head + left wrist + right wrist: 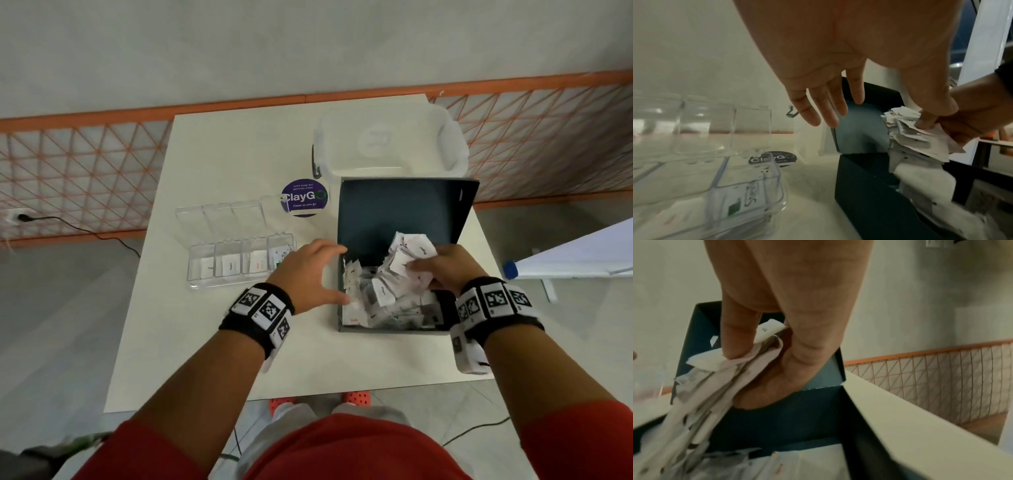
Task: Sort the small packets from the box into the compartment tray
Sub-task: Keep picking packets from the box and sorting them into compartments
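Two hands, left hand [310,270] spread wide over box [404,209] edge, right hand [442,270] clutching packets [412,253]

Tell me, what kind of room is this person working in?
Probably an office pantry or shared break area, though that is a guess. A round sticker on the white table asks people to keep pantries clean, a lidded plastic container sits behind the box, and an orange mesh barrier lines the wall.

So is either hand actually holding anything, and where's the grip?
The right hand grips a bunch of packets over the box, thumb and fingers pinching their near ends. The left hand is spread by the box and holds nothing.
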### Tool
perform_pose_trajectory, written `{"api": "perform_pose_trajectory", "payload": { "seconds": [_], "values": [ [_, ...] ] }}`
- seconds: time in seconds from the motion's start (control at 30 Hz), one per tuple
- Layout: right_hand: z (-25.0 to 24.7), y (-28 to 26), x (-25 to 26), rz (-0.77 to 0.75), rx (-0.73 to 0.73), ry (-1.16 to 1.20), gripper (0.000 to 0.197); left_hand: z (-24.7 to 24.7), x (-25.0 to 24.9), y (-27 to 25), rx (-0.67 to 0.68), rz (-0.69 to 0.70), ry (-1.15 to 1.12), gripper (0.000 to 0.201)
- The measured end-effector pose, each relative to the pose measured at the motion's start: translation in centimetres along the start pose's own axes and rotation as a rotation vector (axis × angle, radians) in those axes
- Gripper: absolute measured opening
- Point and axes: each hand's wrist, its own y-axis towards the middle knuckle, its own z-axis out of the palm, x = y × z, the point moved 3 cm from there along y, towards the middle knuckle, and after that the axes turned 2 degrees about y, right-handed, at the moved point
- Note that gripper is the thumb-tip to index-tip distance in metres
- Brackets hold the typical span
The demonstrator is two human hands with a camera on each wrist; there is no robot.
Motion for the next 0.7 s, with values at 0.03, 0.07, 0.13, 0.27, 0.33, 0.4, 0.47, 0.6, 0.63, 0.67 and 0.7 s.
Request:
{"api": "perform_pose_trajectory", "payload": {
  "seconds": [0.03,0.07,0.13,0.27,0.33,0.4,0.47,0.6,0.63,0.67,0.7],
  "values": [
    [0.3,-0.3,0.4,-0.007,0.008,0.057,0.015,-0.3,-0.2,0.2,-0.010,-0.005,-0.033,0.092],
    [0.8,-0.7,0.7,-0.009,0.023,0.120,0.015,-0.4,-0.6,0.4,-0.009,-0.010,-0.071,0.097],
    [2.4,-1.4,1.6,-0.014,0.075,0.216,0.020,-0.2,-1.4,0.9,-0.005,-0.019,-0.147,0.109],
    [6.3,-2.6,4.0,-0.025,0.235,0.290,0.023,-0.7,-1.9,1.6,-0.095,0.007,-0.279,0.127],
    [8.3,-3.1,5.1,-0.019,0.318,0.337,0.023,-1.2,-1.5,1.5,-0.133,0.021,-0.309,0.132],
    [10.2,-3.6,6.0,-0.010,0.366,0.376,0.023,-1.7,-0.8,1.3,-0.149,-0.001,-0.320,0.134],
    [12.0,-3.9,6.8,-0.008,0.382,0.381,0.022,-2.2,0.1,0.9,-0.174,-0.046,-0.327,0.130],
    [15.3,-4.8,7.6,0.027,0.465,0.434,0.033,-2.9,1.5,-0.1,-0.241,-0.083,-0.380,0.116],
    [16.0,-5.0,7.7,0.039,0.486,0.458,0.034,-3.0,1.8,-0.4,-0.251,-0.088,-0.383,0.113],
    [16.6,-5.1,7.8,0.049,0.501,0.476,0.033,-3.2,2.2,-0.6,-0.262,-0.091,-0.378,0.109],
    [17.1,-5.2,7.9,0.058,0.515,0.485,0.032,-3.3,2.6,-0.8,-0.273,-0.089,-0.372,0.106]
  ]
}}
